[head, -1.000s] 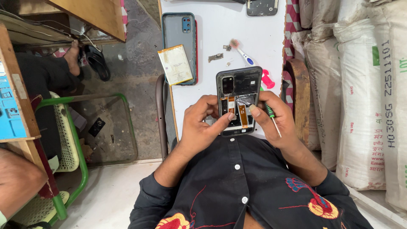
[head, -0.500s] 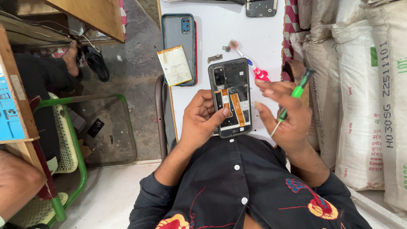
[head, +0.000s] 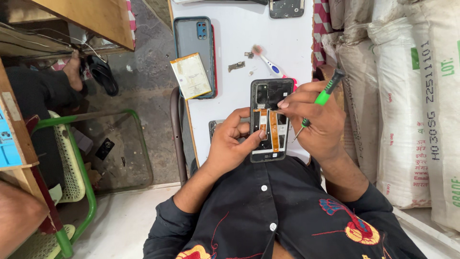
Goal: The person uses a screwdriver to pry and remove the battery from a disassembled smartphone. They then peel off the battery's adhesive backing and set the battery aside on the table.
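Observation:
My left hand (head: 231, 144) grips an opened black phone (head: 269, 120) by its left edge, thumb on the lower part. The phone's back is off, showing orange flex cables and the camera module. My right hand (head: 316, 120) holds a green-handled screwdriver (head: 320, 100) tucked in the palm, tip pointing down to the right of the phone. Its fingertips pinch something small over the phone's upper middle; I cannot tell what.
On the white table (head: 230, 41) lie a grey phone back cover (head: 194, 36), a pale battery (head: 191, 76), a toothbrush (head: 266, 60), small parts (head: 236, 66) and another opened phone (head: 286, 7). White sacks (head: 412, 110) stand at right; a green-framed chair (head: 72, 168) at left.
The phone has tilted and shifted slightly right. My right hand has come back from the right side onto the phone's upper middle, with the screwdriver now tucked in the palm.

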The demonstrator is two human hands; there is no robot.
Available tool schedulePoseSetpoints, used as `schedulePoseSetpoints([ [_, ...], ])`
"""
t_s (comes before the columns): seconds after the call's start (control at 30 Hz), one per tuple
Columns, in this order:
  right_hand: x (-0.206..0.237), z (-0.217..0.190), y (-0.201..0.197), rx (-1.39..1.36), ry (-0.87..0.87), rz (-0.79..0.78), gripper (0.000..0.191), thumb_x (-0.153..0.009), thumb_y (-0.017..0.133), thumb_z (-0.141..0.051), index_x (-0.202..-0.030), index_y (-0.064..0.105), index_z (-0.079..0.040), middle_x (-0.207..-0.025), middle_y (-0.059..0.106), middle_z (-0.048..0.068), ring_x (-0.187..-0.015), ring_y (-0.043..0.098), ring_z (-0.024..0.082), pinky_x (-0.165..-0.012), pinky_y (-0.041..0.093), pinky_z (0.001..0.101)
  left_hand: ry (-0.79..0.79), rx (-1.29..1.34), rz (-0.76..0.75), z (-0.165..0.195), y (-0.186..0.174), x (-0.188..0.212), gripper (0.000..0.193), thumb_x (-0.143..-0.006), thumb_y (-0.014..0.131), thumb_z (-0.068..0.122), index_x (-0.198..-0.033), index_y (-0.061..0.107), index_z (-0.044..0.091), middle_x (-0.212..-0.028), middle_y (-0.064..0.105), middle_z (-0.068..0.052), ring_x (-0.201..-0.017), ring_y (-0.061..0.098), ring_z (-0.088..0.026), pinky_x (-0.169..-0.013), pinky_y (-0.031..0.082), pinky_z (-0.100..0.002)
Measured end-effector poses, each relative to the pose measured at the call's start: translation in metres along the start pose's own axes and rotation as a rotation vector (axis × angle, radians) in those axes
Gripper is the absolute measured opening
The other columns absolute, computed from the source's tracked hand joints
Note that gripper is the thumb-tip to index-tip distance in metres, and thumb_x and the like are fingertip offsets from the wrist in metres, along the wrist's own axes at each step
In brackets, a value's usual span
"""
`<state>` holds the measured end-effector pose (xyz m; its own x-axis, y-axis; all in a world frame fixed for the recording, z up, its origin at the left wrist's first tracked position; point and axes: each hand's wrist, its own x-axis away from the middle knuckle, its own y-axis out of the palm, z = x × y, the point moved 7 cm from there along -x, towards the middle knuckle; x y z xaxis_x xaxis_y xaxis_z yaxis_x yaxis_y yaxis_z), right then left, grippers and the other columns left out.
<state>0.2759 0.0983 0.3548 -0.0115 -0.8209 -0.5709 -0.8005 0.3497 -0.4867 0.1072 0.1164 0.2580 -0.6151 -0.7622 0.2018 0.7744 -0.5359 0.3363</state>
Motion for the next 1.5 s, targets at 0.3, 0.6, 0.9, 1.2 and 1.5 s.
schedulePoseSetpoints([
  [0.3,0.010,0.012,0.000,-0.102,0.171,0.081,0.023,-0.094,0.082,0.002,-0.104,0.064,-0.007,-0.100,0.071,0.007,-0.095,0.066,0.021,-0.085,0.053,0.0311,0.009,-0.108,0.004,-0.005,0.001,0.000,0.042,-0.102,0.067,0.003,-0.140,0.050,-0.003,-0.092,0.075,-0.006,-0.082,0.065,-0.004,-0.070,0.051,-0.019],
  [0.6,0.014,0.023,-0.001,-0.203,0.269,0.120,0.022,-0.094,0.080,0.007,-0.104,0.065,-0.005,-0.102,0.069,0.008,-0.097,0.066,0.020,-0.086,0.053,0.0298,-0.028,-0.023,0.009,-0.005,0.005,-0.002,0.040,-0.102,0.066,0.004,-0.137,0.050,-0.003,-0.103,0.076,-0.008,-0.093,0.069,-0.006,-0.080,0.056,-0.020],
  [0.9,0.014,0.022,-0.002,-0.230,0.249,0.105,0.021,-0.095,0.079,0.006,-0.105,0.064,-0.005,-0.101,0.070,0.006,-0.093,0.067,0.018,-0.086,0.052,0.0302,-0.040,-0.036,0.010,-0.008,0.003,-0.003,0.038,-0.102,0.065,0.003,-0.136,0.050,-0.004,-0.100,0.077,-0.010,-0.091,0.071,-0.008,-0.079,0.057,-0.021],
  [1.2,0.003,0.002,0.003,-0.003,0.058,-0.081,0.034,-0.085,0.076,0.010,-0.113,0.070,-0.007,-0.112,0.073,0.007,-0.105,0.067,0.026,-0.091,0.054,0.0366,0.006,0.100,0.066,-0.010,-0.007,-0.003,0.040,-0.103,0.063,0.001,-0.139,0.047,-0.004,-0.106,0.076,-0.012,-0.096,0.071,-0.010,-0.085,0.058,-0.024],
  [1.5,-0.005,-0.014,0.023,0.166,-0.122,-0.250,0.036,-0.080,0.080,0.001,-0.114,0.072,-0.010,-0.126,0.073,0.007,-0.108,0.067,0.027,-0.094,0.043,0.0430,0.065,0.134,0.209,-0.003,-0.029,-0.006,0.040,-0.104,0.061,0.000,-0.141,0.047,-0.006,-0.112,0.076,-0.016,-0.100,0.072,-0.014,-0.090,0.059,-0.027],
])
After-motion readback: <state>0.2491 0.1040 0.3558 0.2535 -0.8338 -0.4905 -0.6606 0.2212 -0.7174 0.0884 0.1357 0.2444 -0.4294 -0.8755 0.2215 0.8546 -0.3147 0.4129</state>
